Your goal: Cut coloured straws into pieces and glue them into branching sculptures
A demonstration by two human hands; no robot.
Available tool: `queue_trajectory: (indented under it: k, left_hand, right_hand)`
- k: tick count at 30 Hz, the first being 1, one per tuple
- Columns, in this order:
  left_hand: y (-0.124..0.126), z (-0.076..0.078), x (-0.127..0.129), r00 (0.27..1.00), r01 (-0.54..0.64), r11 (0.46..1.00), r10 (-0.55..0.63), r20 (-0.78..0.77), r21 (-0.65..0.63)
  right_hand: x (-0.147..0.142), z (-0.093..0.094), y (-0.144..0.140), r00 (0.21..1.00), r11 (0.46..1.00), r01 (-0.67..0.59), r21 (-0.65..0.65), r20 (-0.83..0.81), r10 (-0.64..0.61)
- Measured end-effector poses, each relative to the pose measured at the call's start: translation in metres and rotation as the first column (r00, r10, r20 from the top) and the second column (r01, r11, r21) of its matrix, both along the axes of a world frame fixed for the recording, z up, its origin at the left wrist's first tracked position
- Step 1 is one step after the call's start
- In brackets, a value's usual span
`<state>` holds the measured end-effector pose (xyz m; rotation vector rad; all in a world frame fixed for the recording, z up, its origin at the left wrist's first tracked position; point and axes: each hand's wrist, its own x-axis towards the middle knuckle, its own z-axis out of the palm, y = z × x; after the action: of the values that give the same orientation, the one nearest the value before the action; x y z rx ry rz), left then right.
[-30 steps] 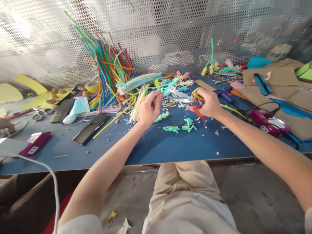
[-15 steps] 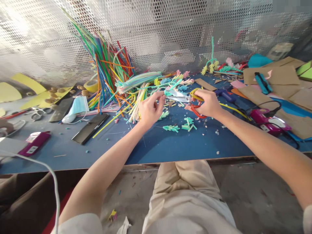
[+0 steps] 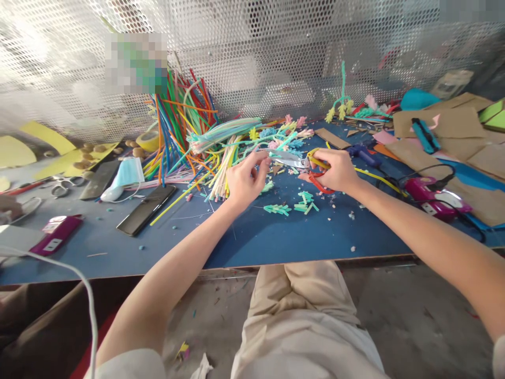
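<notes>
My right hand [image 3: 335, 167] is wrapped round the yellow and red handles of a pair of scissors [image 3: 290, 159]. The metal blades point left to my left fingertips and lie close together. My left hand [image 3: 248, 172] is closed in a pinch at the blade tips, on a mint-green pipe cleaner [image 3: 290, 141] that runs up to the right behind the blades; the pinched end is mostly hidden by the fingers. Below the scissors lie a mint-green leafy sprig [image 3: 277, 209] and several short cut pieces [image 3: 306, 202].
Behind my left hand rises a bundle of colored pipe cleaners [image 3: 183, 116]. To the left lie a phone [image 3: 145, 210], a face mask [image 3: 128, 172], other scissors [image 3: 65, 185] and another person's hand [image 3: 11, 208]. A glue gun [image 3: 365, 153], power strip [image 3: 436, 197] and cardboard [image 3: 437, 122] are at right.
The mint-green end that showed at my left fingertips is mostly out of sight now. The scissor blades have come closer together. Both hands stay nearly in place.
</notes>
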<state>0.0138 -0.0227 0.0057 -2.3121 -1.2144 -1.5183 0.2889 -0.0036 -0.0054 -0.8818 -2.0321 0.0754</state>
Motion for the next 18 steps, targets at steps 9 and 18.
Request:
queue_trajectory:
  k: [9, 18]
  left_hand:
    - [-0.0007, -0.0022, -0.0003, 1.000, 0.009, 1.000, -0.009, 0.004, -0.010]
    - [-0.0006, -0.0029, 0.0007, 0.999, 0.024, 0.998, -0.022, 0.038, -0.051]
  right_hand:
    - [0.0005, -0.0031, -0.0019, 1.000, 1.000, 0.013, 0.000, 0.005, -0.013]
    - [0.0021, -0.0020, -0.0014, 0.999, 0.999, 0.039, -0.030, -0.007, -0.039]
